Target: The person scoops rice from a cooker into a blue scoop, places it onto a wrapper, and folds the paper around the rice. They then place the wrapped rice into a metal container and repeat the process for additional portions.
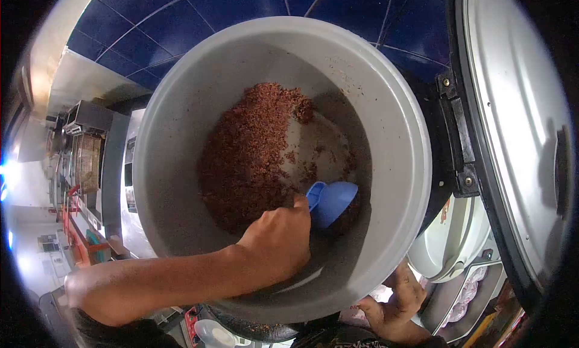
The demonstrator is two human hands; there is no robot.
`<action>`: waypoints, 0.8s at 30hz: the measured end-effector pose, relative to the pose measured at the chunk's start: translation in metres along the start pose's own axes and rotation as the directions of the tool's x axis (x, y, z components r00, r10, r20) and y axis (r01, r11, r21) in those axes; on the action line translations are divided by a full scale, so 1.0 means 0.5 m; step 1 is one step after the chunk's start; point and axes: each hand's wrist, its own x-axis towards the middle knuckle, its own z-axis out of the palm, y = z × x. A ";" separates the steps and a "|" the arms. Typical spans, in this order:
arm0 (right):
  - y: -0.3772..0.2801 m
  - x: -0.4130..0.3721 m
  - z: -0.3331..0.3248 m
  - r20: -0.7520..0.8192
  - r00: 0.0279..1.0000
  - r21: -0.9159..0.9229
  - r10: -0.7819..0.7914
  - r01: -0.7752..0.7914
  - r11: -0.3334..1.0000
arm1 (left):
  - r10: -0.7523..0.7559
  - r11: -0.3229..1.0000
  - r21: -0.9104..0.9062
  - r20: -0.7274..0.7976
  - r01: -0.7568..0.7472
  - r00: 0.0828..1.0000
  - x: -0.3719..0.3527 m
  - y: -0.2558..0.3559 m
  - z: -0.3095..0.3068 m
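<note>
A large round grey pot (398,131) fills the middle of the view, tilted so its inside shows. Reddish-brown crumbly grains (253,143) lie over the left part of its bottom, with a few scraps on the bare part. My left hand (277,236) reaches inside, fingers closed round the handle of a blue scoop (335,204), whose bowl rests near the lower right of the bottom. Outside the pot, my right hand (398,303) is at the lower right rim, thumb and fingers curled at the pot's edge.
A metal lid (518,107) stands raised on a black hinge (457,131) at the right. Below it are a pale round container (452,236) and a grey bin (476,300) with wrapped packets. Blue tiles (241,7) lie behind; kitchen equipment (87,161) stands at the left.
</note>
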 end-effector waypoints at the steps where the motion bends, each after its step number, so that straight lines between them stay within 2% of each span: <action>1: 0.003 -0.002 -0.001 -0.001 1.000 -0.002 0.001 -0.001 1.000 | 0.020 1.000 -0.008 0.006 -0.020 1.000 0.001 0.003 -0.005; 7: -0.001 -0.003 0.004 -0.031 0.999 0.022 0.014 -0.013 1.000 | -0.020 0.996 -0.083 0.037 0.023 0.999 0.010 0.025 -0.005; 10: -0.004 -0.004 0.002 -0.024 0.998 0.012 0.051 -0.051 0.999 | 0.023 0.997 -0.074 0.065 -0.018 0.998 0.005 0.042 -0.017; 12: -0.008 0.007 -0.008 0.049 0.999 -0.043 -0.009 0.011 0.999 | 0.014 0.995 -0.099 0.067 -0.008 0.998 0.008 0.045 -0.013; 14: -0.009 0.009 -0.010 0.054 0.998 -0.028 0.006 -0.005 1.000 | 0.009 0.992 -0.123 0.068 0.000 0.998 0.009 0.046 -0.004; 16: -0.010 0.004 -0.006 0.056 0.998 -0.012 0.020 -0.019 1.000 | -0.010 0.992 -0.129 -0.093 -0.002 0.996 0.003 0.047 0.011; 20: -0.021 -0.002 0.006 0.020 0.994 0.029 0.110 -0.110 0.993 | 0.018 0.989 -0.146 -0.089 -0.031 0.996 0.020 0.024 0.009; 21: -0.026 -0.001 0.007 0.024 0.989 0.044 0.145 -0.146 0.988 | 0.087 0.984 -0.142 -0.153 -0.109 0.984 0.024 0.012 0.015; 22: -0.021 -0.003 0.012 0.012 0.994 0.051 0.112 -0.113 0.992 | 0.150 0.973 -0.142 -0.216 -0.183 0.965 0.021 0.003 0.022; 23: -0.019 -0.002 0.014 0.008 0.995 0.044 0.101 -0.101 0.994 | 0.156 0.972 -0.139 -0.228 -0.190 0.961 0.015 0.007 -0.001; 24: -0.020 -0.003 0.013 -0.002 0.996 0.043 0.090 -0.090 0.995 | 0.007 0.949 -0.316 -0.029 -0.016 1.000 0.010 0.016 -0.040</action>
